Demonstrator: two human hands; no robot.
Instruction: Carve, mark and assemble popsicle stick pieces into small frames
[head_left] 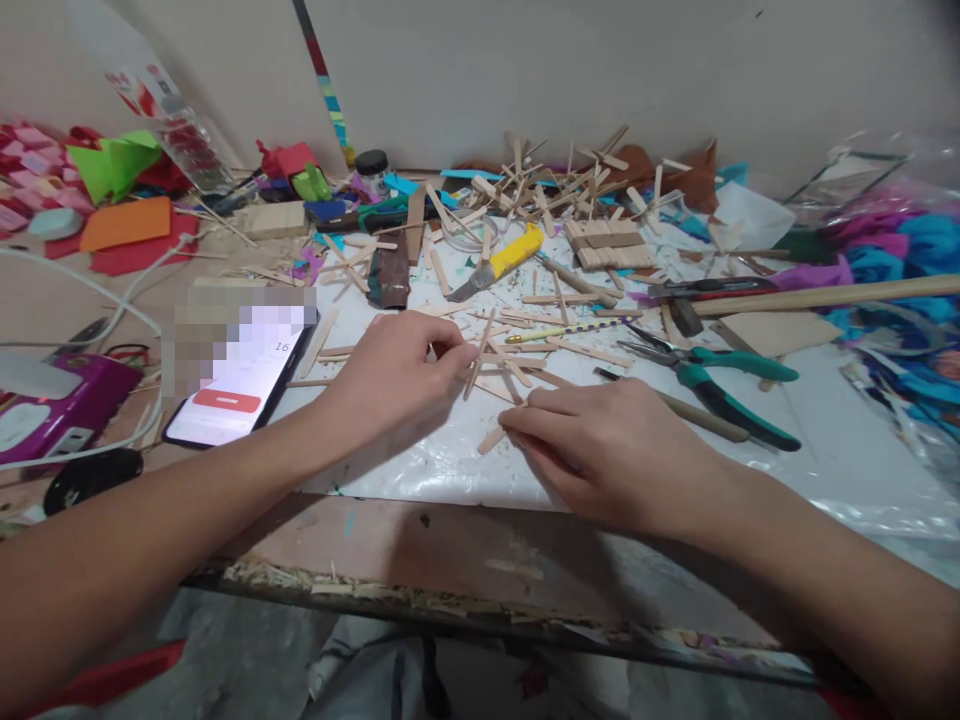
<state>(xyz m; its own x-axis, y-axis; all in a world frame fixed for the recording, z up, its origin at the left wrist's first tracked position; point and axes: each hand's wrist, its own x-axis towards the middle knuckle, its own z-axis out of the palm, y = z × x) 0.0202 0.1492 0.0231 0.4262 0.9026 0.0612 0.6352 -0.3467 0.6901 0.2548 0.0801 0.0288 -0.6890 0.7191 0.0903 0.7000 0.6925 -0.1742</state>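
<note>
My left hand (409,355) is closed in a pinch, thumb and index finger at a small crossed piece of wooden craft sticks (489,335) that stands up from the white sheet. To its right, my right hand (611,450) pinches near a short craft stick (491,440), whose rounded end sticks out past the fingertips. The fingers partly hide where each stick is gripped. Just beyond the hands lie a yellow patterned pencil (566,330) and a yellow-handled cutter knife (499,262). Green-handled pliers (712,380) rest open beside my right hand.
A lit phone (240,375) lies left of my left hand. Many craft sticks are heaped (555,190) at the back by the wall, near a bundle of sticks (611,245). White cables and a purple device (82,400) sit far left; plastic-wrapped coloured material (900,260) is at right.
</note>
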